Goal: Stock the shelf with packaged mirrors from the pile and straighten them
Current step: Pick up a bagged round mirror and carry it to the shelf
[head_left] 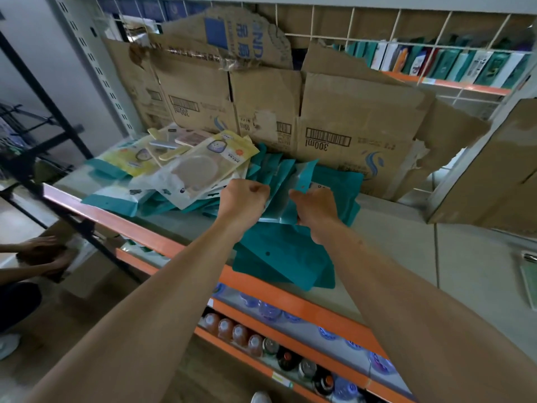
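Pick-and-square step, I'd say: left hand [243,199] and right hand [316,209] each curl tight on a side edge of a teal mirror pkt [279,203] mid-shelf [406,228], pile [180,167] at 10 o'clock, so next probably set it straight toward 12, by the cardboard [348,117].

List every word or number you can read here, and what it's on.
"300ml", upside down: right cardboard panel.
"300ml", upside down: left cardboard panel.
Print on the top cardboard flap: too blurred.
Labels on the mirror packets: too small.
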